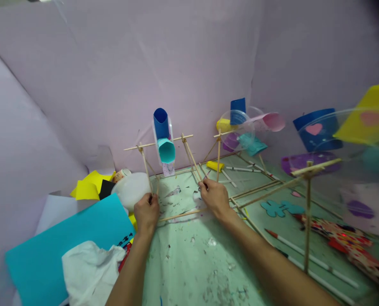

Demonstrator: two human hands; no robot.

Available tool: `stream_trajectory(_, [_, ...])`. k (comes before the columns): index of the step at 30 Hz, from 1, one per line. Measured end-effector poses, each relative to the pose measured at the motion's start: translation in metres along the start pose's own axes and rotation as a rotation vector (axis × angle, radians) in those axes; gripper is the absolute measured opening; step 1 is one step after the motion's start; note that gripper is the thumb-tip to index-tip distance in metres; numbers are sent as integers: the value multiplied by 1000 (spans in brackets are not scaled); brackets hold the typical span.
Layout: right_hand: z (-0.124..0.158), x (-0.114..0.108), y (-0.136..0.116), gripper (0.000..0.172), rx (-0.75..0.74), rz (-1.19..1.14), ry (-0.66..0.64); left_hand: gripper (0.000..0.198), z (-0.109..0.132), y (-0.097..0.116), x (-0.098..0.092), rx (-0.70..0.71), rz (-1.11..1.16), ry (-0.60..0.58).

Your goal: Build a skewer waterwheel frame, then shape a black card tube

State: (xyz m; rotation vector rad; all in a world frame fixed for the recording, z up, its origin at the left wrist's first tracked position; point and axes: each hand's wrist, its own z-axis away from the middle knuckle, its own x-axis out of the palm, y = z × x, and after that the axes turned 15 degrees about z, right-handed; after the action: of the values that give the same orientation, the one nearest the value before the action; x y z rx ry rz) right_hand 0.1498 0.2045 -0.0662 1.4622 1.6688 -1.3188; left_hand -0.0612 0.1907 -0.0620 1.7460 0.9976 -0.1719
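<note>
My left hand [146,212] is closed around the lower part of an upright stick on the left side of a wooden stick frame [179,214]. On the frame's other side, my right hand [215,196] grips the slanting sticks near their lower end. A thin crossbar [183,137] rests over the tops of both sides. From it hangs a clear disc, seen edge-on, with a dark blue paper tube [161,124] above a turquoise paper tube [166,151]. The frame stands on the pale green table. My fingertips are partly hidden.
At left lie a turquoise sheet [71,246], white cloth [92,270], yellow paper [92,182] and a white round lid [133,189]. Two more stick frames with paper-decorated clear discs [237,127] stand at right. Pencils [310,255], blue cut-outs [280,208] and patterned fabric [342,238] lie there too.
</note>
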Motion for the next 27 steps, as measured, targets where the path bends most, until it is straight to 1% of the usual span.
stream_trajectory(3, [5, -10, -3, 24, -18, 26, 18, 26, 5, 5, -8, 8, -9, 31])
stream_trajectory(6, [15, -23, -5, 25, -15, 38, 21, 27, 16, 12, -19, 26, -20, 49])
stream_trajectory(11, [45, -48, 3, 26, -43, 26, 36, 25, 47, 28, -43, 38, -25, 56])
stream_trajectory(16, [90, -74, 24, 24, -59, -6, 64, 27, 91, 50, -66, 26, -18, 62])
stream_trajectory(20, [133, -93, 43, 25, -67, -55, 64, 26, 137, 62, -85, 11, 17, 50])
stream_trajectory(24, [175, -100, 57, 25, -99, -155, 33, 25, 184, 63, -104, -27, 58, 48])
stream_trajectory(27, [197, -99, 62, 26, -107, -225, -25, 24, 208, 58, -114, -61, 115, 44])
